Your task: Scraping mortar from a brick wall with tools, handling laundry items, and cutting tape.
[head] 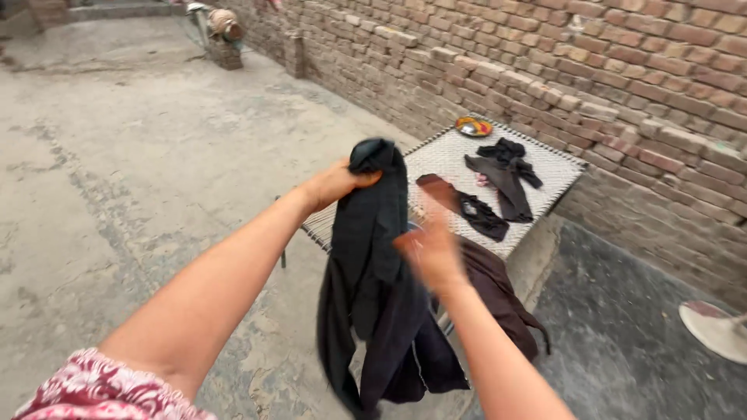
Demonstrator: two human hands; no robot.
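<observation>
The left hand was closed around the top of a black garment, gripping its bunched upper end so that the cloth hung straight down in long folds in front of the near edge of a woven cot. The right hand was raised just to the right of the hanging garment, blurred by motion; its fingers seemed spread and loose, but whether it touched the cloth could not be told. A dark brown cloth was draped over the cot's near corner, behind the right forearm. On the cot's mesh lay several dark pieces of clothing toward the far right side, another small black piece nearer, and a round yellow and red dish at the far edge. The cot stood on a concrete floor beside a brick wall that ran along the right.
</observation>
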